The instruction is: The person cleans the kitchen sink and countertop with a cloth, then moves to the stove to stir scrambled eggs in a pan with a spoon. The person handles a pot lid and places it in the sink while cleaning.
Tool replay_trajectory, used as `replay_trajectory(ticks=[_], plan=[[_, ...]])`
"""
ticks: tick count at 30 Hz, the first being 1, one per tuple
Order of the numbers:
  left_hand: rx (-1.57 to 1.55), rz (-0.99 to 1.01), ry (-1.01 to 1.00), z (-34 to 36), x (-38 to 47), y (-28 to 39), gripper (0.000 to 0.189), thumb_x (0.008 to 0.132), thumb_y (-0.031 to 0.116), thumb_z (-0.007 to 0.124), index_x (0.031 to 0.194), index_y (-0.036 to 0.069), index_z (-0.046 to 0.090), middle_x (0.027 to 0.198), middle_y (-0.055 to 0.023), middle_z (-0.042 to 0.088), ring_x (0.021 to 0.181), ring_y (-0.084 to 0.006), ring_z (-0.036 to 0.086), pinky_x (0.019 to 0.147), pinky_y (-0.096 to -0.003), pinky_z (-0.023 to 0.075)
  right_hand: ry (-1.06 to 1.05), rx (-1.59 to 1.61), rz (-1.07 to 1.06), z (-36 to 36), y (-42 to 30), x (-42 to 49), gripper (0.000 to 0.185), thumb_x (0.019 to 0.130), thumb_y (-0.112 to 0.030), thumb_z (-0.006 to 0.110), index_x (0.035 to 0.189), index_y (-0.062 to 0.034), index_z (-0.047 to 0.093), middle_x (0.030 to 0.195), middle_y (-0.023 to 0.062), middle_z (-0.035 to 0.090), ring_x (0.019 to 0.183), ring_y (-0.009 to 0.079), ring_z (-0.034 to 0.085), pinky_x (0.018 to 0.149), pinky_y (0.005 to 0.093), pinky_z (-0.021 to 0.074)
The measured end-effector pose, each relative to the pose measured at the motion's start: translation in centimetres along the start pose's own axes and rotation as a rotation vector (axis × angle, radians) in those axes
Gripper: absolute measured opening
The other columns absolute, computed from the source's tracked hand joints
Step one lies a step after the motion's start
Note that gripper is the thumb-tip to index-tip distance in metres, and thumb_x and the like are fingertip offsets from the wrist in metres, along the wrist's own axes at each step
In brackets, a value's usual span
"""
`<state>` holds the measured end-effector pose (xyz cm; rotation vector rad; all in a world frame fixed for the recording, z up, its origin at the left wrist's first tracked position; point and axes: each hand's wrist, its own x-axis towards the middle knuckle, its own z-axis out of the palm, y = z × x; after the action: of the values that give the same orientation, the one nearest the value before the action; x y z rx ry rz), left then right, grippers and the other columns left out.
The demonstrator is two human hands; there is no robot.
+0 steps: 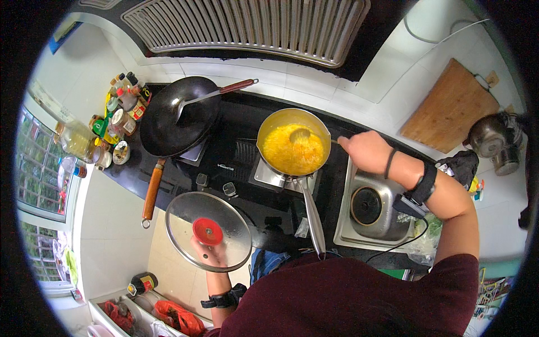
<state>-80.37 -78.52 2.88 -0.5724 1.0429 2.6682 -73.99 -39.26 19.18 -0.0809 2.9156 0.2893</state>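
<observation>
A steel saucepan [313,210] of bubbling yellow food [282,147] stands on the right burner of a black gas hob, its long handle towards me. My right hand [363,149] is closed on the handle end of a ladle [300,135], whose bowl lies in the yellow food. At the lower left, my left hand [210,252] holds a glass lid [181,219] with a red knob, away from the pan; part of that hand shows through the glass. On the left burner, a black wok [162,126] is tilted, with a wooden-handled spatula [202,97] lying across it.
Jars and seasoning bottles [123,122] crowd the counter's left end. A steel sink [379,227] on the right holds a round black item [366,205]. A wooden cutting board [450,105] leans on the wall. Below left are a dark bottle [143,283] and red plastic bags [180,316].
</observation>
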Motion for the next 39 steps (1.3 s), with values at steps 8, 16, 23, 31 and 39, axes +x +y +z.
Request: replay_trajectory(ticks=[8,16,23,31,39], plan=[[0.002,-0.021,-0.002,0.4,-0.7,0.0,0.033,0.085,0.036,0.042,0.097,0.008,0.054,0.093,-0.0053,0.057,0.087,-0.0173,0.054,0.074,-0.0288,0.0457,-0.049,0.153,0.100,5.3,-2.5,2.6,0.022,0.070,-0.009,0.050,0.090,-0.0001,0.055,0.062,0.0162,0.058,0.058,0.0337,0.059,0.050,0.0437,0.0470],[0.002,0.000,0.017,0.8,-0.1,0.1,0.033,0.084,0.037,0.043,0.096,0.008,0.054,0.091,-0.0052,0.057,0.083,-0.0168,0.055,0.070,-0.0266,0.0459,-0.037,0.132,-0.123,0.0,-1.1,-0.5,0.025,0.074,-0.014,0.050,0.096,-0.0112,0.061,0.066,0.0131,0.060,0.063,0.0310,0.060,0.053,0.0421,0.0471],[-0.009,-0.039,-0.041,0.7,0.1,-0.2,0.032,0.084,0.037,0.043,0.095,0.008,0.054,0.090,-0.0054,0.057,0.083,-0.0166,0.055,0.070,-0.0270,0.0458,0.057,-0.045,0.055,1.0,1.5,2.8,0.028,0.071,-0.011,0.051,0.099,-0.0107,0.058,0.063,0.0115,0.060,0.062,0.0290,0.060,0.051,0.0392,0.0479],[-0.002,0.034,0.031,0.3,0.7,-0.6,0.032,0.084,0.034,0.044,0.098,0.006,0.054,0.093,-0.0063,0.057,0.087,-0.0178,0.055,0.074,-0.0287,0.0464,-0.054,0.059,0.116,2.0,0.9,2.0,0.013,0.070,-0.012,0.052,0.071,-0.0050,0.063,0.072,0.0169,0.062,0.068,0.0334,0.061,0.059,0.0416,0.0494],[-0.036,-0.057,-0.054,-0.4,1.2,-0.4,0.032,0.085,0.033,0.043,0.099,0.007,0.053,0.094,-0.0067,0.056,0.086,-0.0180,0.055,0.072,-0.0287,0.0468,-0.067,0.285,0.001,1.2,-0.7,-0.2,0.016,0.077,-0.015,0.051,0.088,-0.0069,0.061,0.067,0.0159,0.059,0.066,0.0330,0.059,0.059,0.0445,0.0471]])
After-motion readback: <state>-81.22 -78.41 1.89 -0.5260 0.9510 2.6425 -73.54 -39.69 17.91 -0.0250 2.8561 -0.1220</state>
